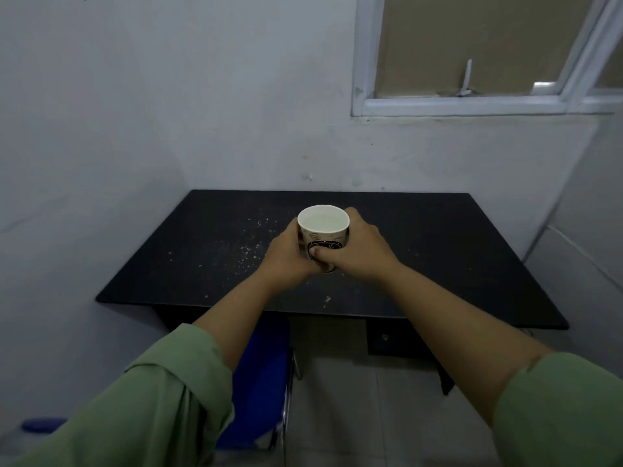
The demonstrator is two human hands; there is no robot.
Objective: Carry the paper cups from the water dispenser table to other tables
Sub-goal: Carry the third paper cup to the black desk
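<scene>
Paper cup (pixel 323 230): filled near the brim, upright, over the middle of the black desk (pixel 438 264). Left hand (pixel 286 251) and right hand (pixel 360 247): fingers wrapped around its sides. Advice: lower level, loosen gently, avoid squeezing.

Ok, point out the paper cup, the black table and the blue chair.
paper cup (pixel 323 221): head view, inside of its open top.
black table (pixel 438 264): head view, bare top.
blue chair (pixel 263 382): head view, its back.

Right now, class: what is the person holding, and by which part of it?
A paper cup, gripped around its side wall by both hands: left hand and right hand, fingers wrapped low on the wall, rim left free.
</scene>
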